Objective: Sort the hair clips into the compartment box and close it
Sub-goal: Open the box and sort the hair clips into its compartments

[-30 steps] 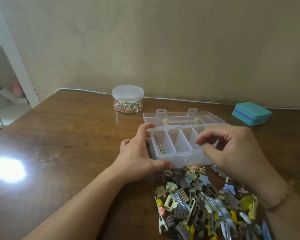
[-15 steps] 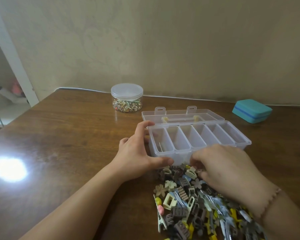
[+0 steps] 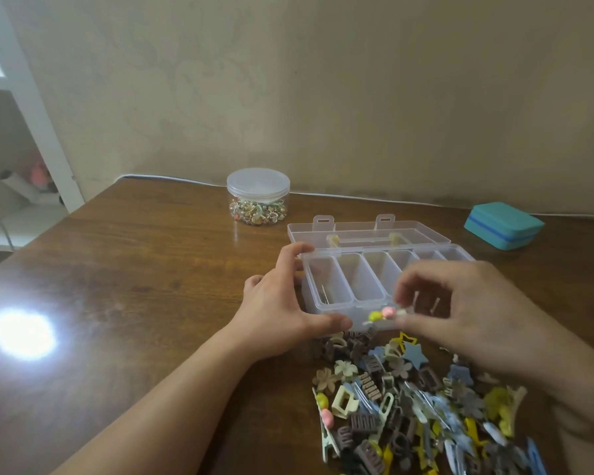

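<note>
Both hands are seen low in the frame of the head view: the left hand [image 3: 282, 313] is curled round the left end of the clear compartment box [image 3: 367, 286], thumb against its near wall and fingers hooked over its far corner, while the right hand [image 3: 474, 313] pinches a small hair clip [image 3: 384, 314] between thumb and fingertips. That clip, decorated with a yellow and a pink bead, is held just over the near rim of the box, its long axis lying roughly left to right, the beaded end pointing toward the left of the frame. The box stands at centre with its lid [image 3: 367, 231] folded back, its long side running left to right, its compartments running front to back. A heap of mixed hair clips [image 3: 408, 406] lies at lower right on the wooden table [image 3: 134, 286]. A lidded round jar [image 3: 258, 197] stands above centre-left, a teal case [image 3: 503, 225] at right.
</note>
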